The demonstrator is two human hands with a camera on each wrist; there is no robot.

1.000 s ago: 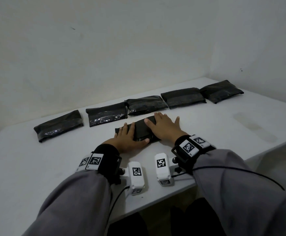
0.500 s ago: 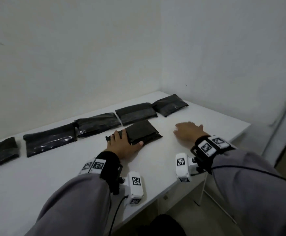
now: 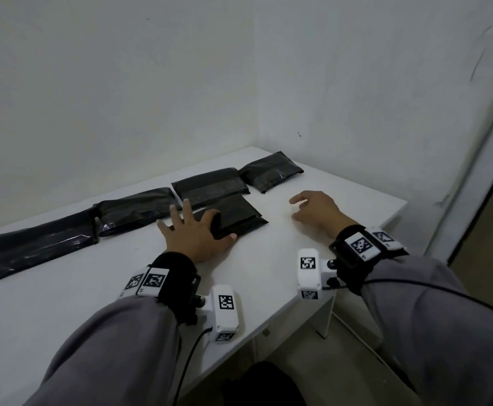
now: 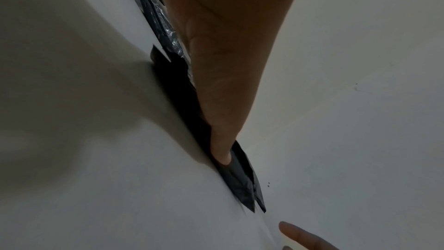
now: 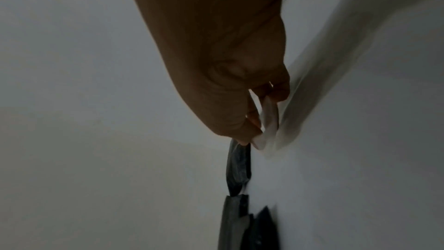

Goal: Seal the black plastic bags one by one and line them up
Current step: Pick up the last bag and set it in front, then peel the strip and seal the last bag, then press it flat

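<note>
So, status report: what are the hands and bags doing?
Left hand flat on loose bag. Right hand pinches pale strip, off the bag. Bag row behind, nothing blocking.

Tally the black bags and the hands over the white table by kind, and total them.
Flat black plastic bags: 6 (5 in the back row, leftmost cropped; 1 under the left hand)
Hands: 2 (left hand, right hand)
Total: 8

Black bags (image 3: 135, 206) flat, side by side in row — loose bag (image 3: 236, 213) just in front, angled.

grey sleeves (image 3: 116, 341), black wristbands (image 3: 178, 271), white tagged cameras (image 3: 225, 313)
</note>
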